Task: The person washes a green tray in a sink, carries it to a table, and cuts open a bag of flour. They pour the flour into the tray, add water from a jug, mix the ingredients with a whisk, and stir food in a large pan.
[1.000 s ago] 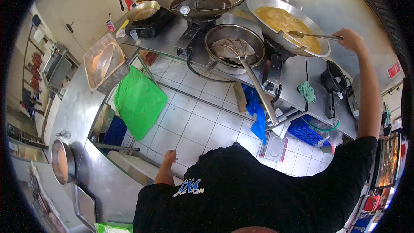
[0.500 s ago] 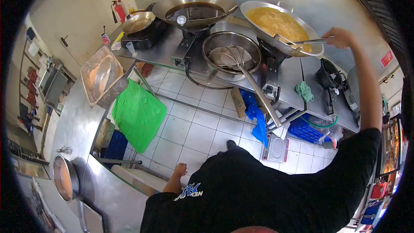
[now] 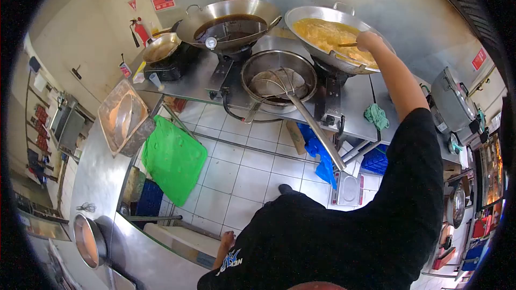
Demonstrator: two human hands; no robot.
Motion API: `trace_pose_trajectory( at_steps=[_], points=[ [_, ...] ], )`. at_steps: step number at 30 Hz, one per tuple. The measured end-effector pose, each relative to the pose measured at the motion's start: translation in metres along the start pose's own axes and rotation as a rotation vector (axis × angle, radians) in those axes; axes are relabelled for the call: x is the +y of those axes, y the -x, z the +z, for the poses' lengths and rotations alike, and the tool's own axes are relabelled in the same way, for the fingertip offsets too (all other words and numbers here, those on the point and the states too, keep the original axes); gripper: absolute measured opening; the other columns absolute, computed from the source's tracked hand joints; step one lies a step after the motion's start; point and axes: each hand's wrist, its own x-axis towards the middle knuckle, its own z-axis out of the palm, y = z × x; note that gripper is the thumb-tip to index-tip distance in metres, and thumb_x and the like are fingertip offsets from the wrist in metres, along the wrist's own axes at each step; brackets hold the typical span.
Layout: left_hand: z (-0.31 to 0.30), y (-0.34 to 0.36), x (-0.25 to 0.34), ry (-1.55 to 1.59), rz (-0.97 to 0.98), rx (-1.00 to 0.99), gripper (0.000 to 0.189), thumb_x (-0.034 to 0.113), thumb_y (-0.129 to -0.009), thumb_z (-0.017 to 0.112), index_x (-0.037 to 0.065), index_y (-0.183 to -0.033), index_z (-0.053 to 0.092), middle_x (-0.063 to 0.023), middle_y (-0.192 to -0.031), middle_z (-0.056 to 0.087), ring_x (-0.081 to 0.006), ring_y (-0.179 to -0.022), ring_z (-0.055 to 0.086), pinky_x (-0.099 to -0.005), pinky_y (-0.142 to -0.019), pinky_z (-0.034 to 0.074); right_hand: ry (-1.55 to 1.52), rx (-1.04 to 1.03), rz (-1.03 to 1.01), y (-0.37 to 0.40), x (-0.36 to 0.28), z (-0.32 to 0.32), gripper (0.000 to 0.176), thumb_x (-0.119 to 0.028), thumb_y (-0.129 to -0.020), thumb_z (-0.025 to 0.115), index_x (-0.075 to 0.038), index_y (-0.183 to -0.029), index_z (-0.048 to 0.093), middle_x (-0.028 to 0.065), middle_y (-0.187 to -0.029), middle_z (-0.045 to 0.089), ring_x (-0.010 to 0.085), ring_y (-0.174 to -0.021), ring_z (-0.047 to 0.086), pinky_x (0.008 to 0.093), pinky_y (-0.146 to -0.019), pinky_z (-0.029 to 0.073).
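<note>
Over the far-right wok (image 3: 324,52), right hand (image 3: 368,42) grips the utensil (image 3: 348,44), fingers closed. Since a moment ago: hand shifted left, inward from the right edge; utensil now reaches mid-liquid (image 3: 322,31). Left hand (image 3: 228,238) low, near; cannot tell finger state.

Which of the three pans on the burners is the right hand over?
The rightmost wok, with yellow liquid: the right hand holds a utensil there. No hand is over the middle wok, with dark liquid, or the leftmost small pan.
</note>
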Motion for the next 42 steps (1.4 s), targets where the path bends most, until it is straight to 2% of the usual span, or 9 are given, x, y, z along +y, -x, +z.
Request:
trace_pose_trajectory(
  at_steps=[4,13,19,24,27,30,33,38,42],
  points=[
    [0.023,0.001,-0.037,-0.616,0.228,0.05,0.023,0.019,-0.089,0.047,0.0,-0.087,0.059,-0.0285,-0.081,0.063,-0.0462,-0.078,0.062,-0.053,-0.073,0.051,-0.081,0.032,0.013,-0.03,0.01,0.014,0.034,-0.014,-0.088,0.056,-0.009,-0.12,0.066,0.015,-0.128,0.062,0.0361,-0.118,0.06,0.0485,-0.095,0.051],
    [0.05,0.005,-0.017,-0.597,0.088,0.086,0.02,0.019,-0.09,0.047,0.004,-0.09,0.06,-0.0244,-0.08,0.064,-0.0447,-0.073,0.062,-0.0504,-0.067,0.052,0.134,0.334,-0.032,-0.08,0.031,0.06,0.025,-0.014,-0.092,0.052,-0.015,-0.109,0.071,0.0122,-0.108,0.07,0.0327,-0.101,0.069,0.0441,-0.08,0.058],
    [0.051,0.006,-0.009,-0.773,0.331,0.146,0.018,0.019,-0.09,0.047,0.006,-0.092,0.06,-0.0219,-0.079,0.064,-0.0431,-0.068,0.063,-0.0481,-0.063,0.052,0.227,0.363,-0.026,-0.069,0.07,0.044,0.03,-0.015,-0.092,0.051,-0.027,-0.113,0.069,0.01,-0.105,0.071,0.031,-0.095,0.07,0.0428,-0.077,0.058],
    [0.034,-0.005,-0.027,-0.034,-0.11,0.194,0.028,0.025,-0.093,0.05,0.001,-0.102,0.059,-0.014,-0.082,0.062,-0.0284,-0.058,0.062,-0.0396,-0.048,0.049,-0.002,0.29,0.008,0.025,0.09,-0.039,0.042,-0.016,-0.089,0.052,-0.027,-0.127,0.063,0.0177,-0.109,0.069,0.032,-0.103,0.067,0.0442,-0.086,0.053],
    [0.026,-0.014,0.004,0.272,-0.275,0.199,0.034,0.029,-0.093,0.051,-0.001,-0.108,0.058,-0.0107,-0.084,0.061,-0.0223,-0.055,0.062,-0.0361,-0.042,0.048,-0.2,0.565,-0.416,-0.012,0.161,0.014,0.033,-0.025,-0.093,0.055,-0.021,-0.124,0.066,0.0118,-0.081,0.071,0.0275,-0.072,0.07,0.0414,-0.062,0.054],
    [0.014,-0.017,0.003,0.451,-0.483,0.131,0.038,0.032,-0.093,0.051,-0.001,-0.112,0.057,-0.0102,-0.085,0.062,-0.0216,-0.056,0.063,-0.036,-0.043,0.049,-0.744,-0.058,-0.076,0.083,0.111,-0.033,0.036,-0.029,-0.098,0.053,-0.014,-0.129,0.063,0.0021,-0.06,0.056,0.0137,-0.043,0.051,0.032,-0.038,0.037],
    [0.006,-0.033,-0.002,0.18,-0.476,0.072,0.041,0.034,-0.093,0.05,0.0,-0.114,0.056,-0.0094,-0.084,0.063,-0.0197,-0.056,0.063,-0.0345,-0.043,0.048,-1.125,-0.136,0.002,0.095,0.097,-0.011,0.041,-0.03,-0.099,0.053,-0.013,-0.136,0.057,-0.0077,-0.058,0.039,0.0034,-0.038,0.028,0.0241,-0.032,0.019],
    [-0.002,-0.033,0.023,0.273,-0.497,0.208,0.041,0.034,-0.092,0.051,-0.001,-0.114,0.058,-0.0096,-0.086,0.064,-0.0206,-0.061,0.065,-0.0336,-0.047,0.049,-1.549,-0.326,0.094,0.113,0.05,-0.01,0.013,-0.029,-0.097,0.059,-0.017,-0.1,0.057,-0.0114,-0.059,0.035,0.0,-0.039,0.024,0.0173,-0.032,0.018],
    [-0.001,-0.039,0.009,0.24,-0.44,0.247,0.043,0.034,-0.092,0.052,-0.003,-0.113,0.059,-0.0129,-0.083,0.066,-0.0225,-0.06,0.066,-0.0376,-0.051,0.052,-1.381,-0.221,-0.151,0.101,0.08,0.007,0.017,-0.012,-0.091,0.058,-0.006,-0.107,0.059,0.0041,-0.061,0.045,0.0128,-0.047,0.044,0.0274,-0.043,0.037]
  ],
)
